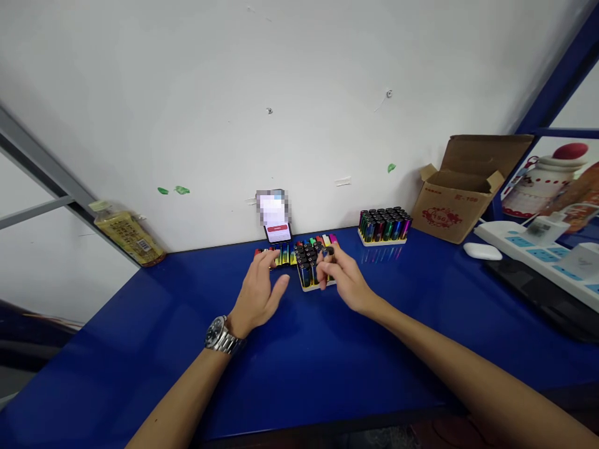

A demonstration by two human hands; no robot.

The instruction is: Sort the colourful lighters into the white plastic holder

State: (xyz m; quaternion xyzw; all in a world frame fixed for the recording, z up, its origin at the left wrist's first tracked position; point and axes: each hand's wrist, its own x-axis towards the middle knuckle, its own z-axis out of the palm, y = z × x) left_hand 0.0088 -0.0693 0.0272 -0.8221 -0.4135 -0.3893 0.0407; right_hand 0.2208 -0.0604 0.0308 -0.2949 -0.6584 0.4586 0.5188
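On the blue table (299, 362) near the wall stands a small pale tray (312, 285) holding several upright lighters with black caps. My right hand (344, 277) rests at the tray's right side, fingers pinched on one lighter (329, 252). My left hand (259, 290), a metal watch on its wrist, hovers just left of the tray with fingers loosely spread over a row of loose coloured lighters (285, 254) lying on the table. Whether it holds anything is hidden.
A second full tray of lighters (384, 226) stands further right. A phone (277, 227) leans on the wall behind. An open cardboard box (461, 187), a white mouse (482, 251) and a power strip (538, 255) sit right; a bottle (128, 236) lies left.
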